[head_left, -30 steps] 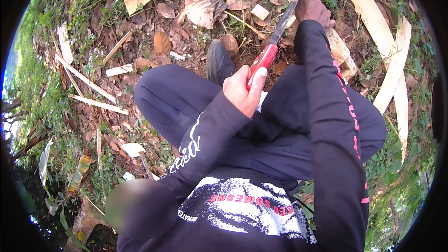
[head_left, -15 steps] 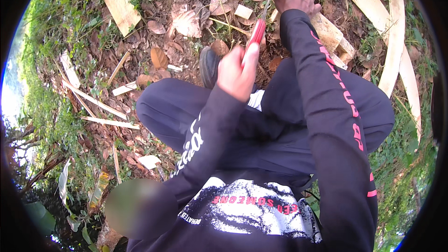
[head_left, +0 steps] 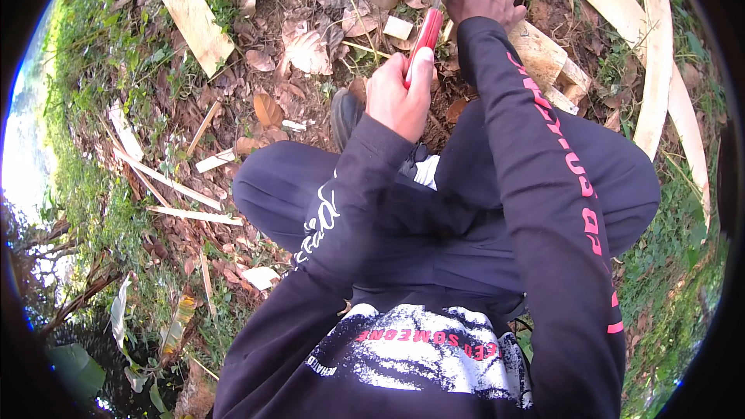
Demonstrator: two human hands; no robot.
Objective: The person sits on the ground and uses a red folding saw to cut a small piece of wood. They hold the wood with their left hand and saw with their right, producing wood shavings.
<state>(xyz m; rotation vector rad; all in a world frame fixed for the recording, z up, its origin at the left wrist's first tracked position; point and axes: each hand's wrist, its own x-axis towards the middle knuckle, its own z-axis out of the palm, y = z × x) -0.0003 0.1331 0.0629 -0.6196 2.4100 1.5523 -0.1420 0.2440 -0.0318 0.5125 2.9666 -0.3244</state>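
Although the view has turned slightly since a second ago, the leaf-strewn ground (head_left: 440,126) carries the same scattered wood, with green growth along its left and right edges. On it, the person's dark-trousered legs (head_left: 299,182) stay folded, knees spread wide. Two long pale strips (head_left: 658,62) lie toward the ground's far right corner, one crossing the other, with no shift against the soil that I can make out. A flat board (head_left: 198,25) lies near the far left corner, likewise unmoved. Toward the far edge, right of centre, sits a cut wood block (head_left: 541,54), just beside the right hand (head_left: 483,1). That hand's fingers are curled downward; I cannot tell what lies beneath them. The left hand (head_left: 398,93) has advanced, away from the body and toward the far edge. Its fingers are clamped around the handle of the red-handled bladed tool (head_left: 424,40), thumb laid along it. A second ago this tool slanted rightward, showing its blade's broad face; now it stands steeper, the blade looking thin, left of the right hand. A small pale offcut (head_left: 398,27) lies just left of the handle, as before.
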